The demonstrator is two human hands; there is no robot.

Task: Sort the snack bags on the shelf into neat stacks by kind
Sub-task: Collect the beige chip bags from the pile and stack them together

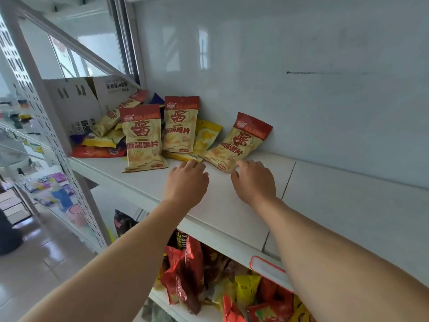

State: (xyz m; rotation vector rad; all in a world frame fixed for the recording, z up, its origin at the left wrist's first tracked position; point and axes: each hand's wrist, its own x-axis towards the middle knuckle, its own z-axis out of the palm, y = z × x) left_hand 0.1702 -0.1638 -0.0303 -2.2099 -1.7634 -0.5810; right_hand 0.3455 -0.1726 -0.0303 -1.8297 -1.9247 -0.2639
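Three snack bags [144,138] propped mid-shelf [325,194]; bag pile [102,140] left, carton [76,101] behind pile; hands [185,182] in front.

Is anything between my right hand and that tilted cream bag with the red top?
Nothing visible. The right hand is at the near corner of the tilted bag, with only bare shelf around it.

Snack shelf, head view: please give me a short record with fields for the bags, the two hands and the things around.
shelf: white shelf, snack bags at its left part
beige-red bags: three in front, leaning or lying, not stacked
yellow bag: lies between them, partly covered
mixed pile: at left beside cardboard box
left hand: empty, fingertips near the yellow bag's edge
right hand: empty, fingertips at the rightmost bag's lower end
lower shelf: red and yellow bags
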